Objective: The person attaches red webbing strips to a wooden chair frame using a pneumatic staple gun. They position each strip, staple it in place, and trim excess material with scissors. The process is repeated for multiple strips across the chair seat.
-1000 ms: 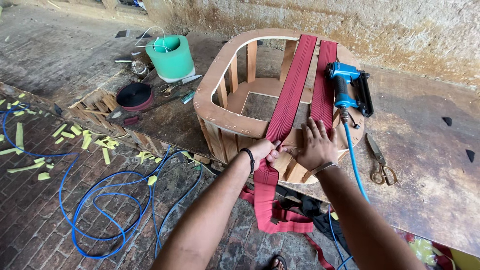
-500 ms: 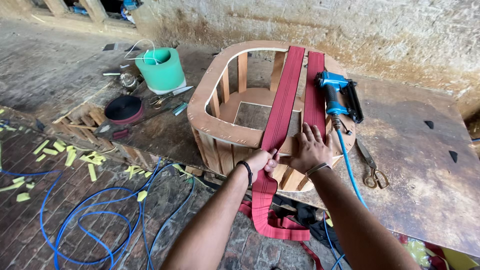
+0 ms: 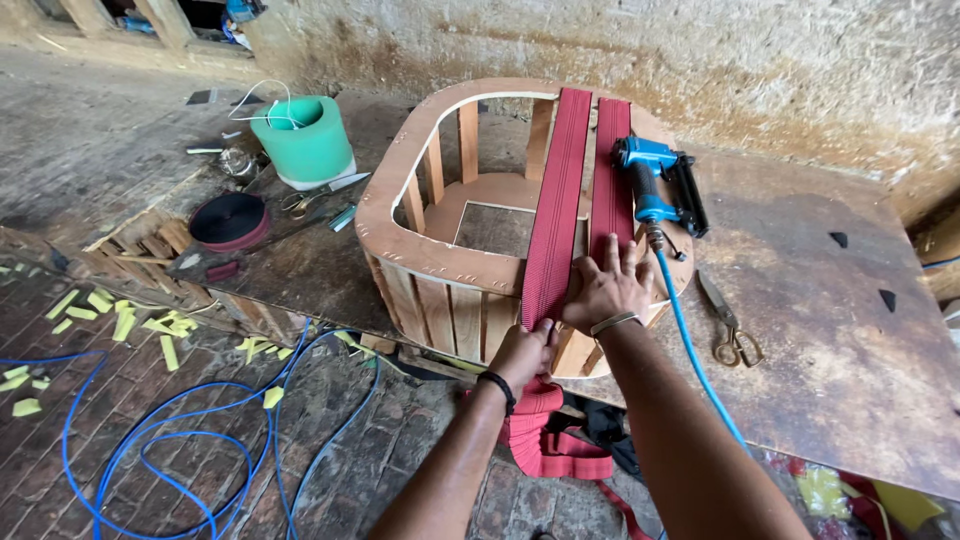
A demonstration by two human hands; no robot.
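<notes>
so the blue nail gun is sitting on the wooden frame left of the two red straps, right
Not quite. In the head view the blue nail gun sits on the wooden frame, but to the right of the two red straps, not the left. The right hand is spread flat on the frame just below it.

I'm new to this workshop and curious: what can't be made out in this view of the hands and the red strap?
- Left hand fingertips: curled over the red woven strap, so the grip is hidden.
- Strap's loose end: runs behind both forearms and off the bottom edge.
- Wooden curved frame underside: hidden by its own slats.
- Right hand palm: pressed flat on the frame's rim, hiding what is under it.
</notes>
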